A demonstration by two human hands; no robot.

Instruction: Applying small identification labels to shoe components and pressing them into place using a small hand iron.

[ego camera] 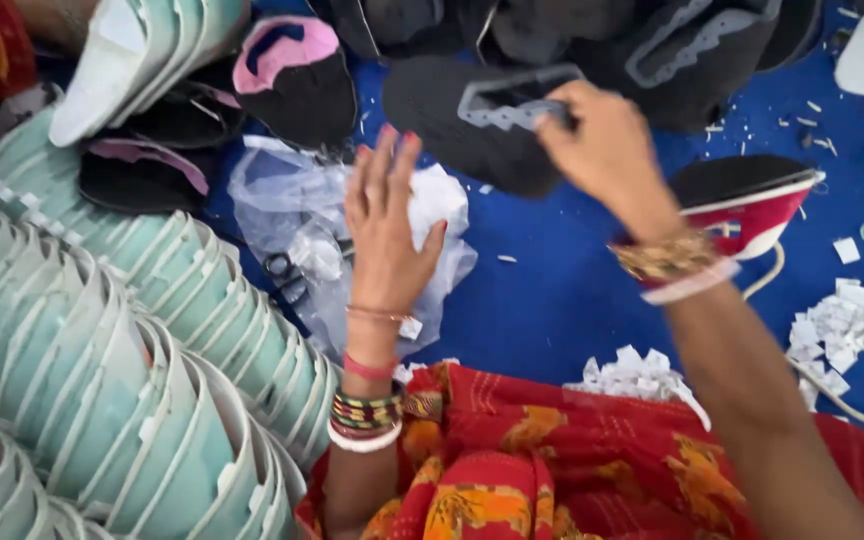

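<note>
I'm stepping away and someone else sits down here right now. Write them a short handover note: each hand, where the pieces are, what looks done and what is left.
Right hand: fingers closed on the grey trim of a black shoe upper lying on the blue mat.
Left hand: open, empty, fingers spread above a clear plastic bag.
More black uppers are piled at the top. Nested pale green pieces fill the left side.
Peeled white paper scraps lie on the right.
Done or left: cannot tell how many uppers are finished; the one in hand is still being worked.
</note>
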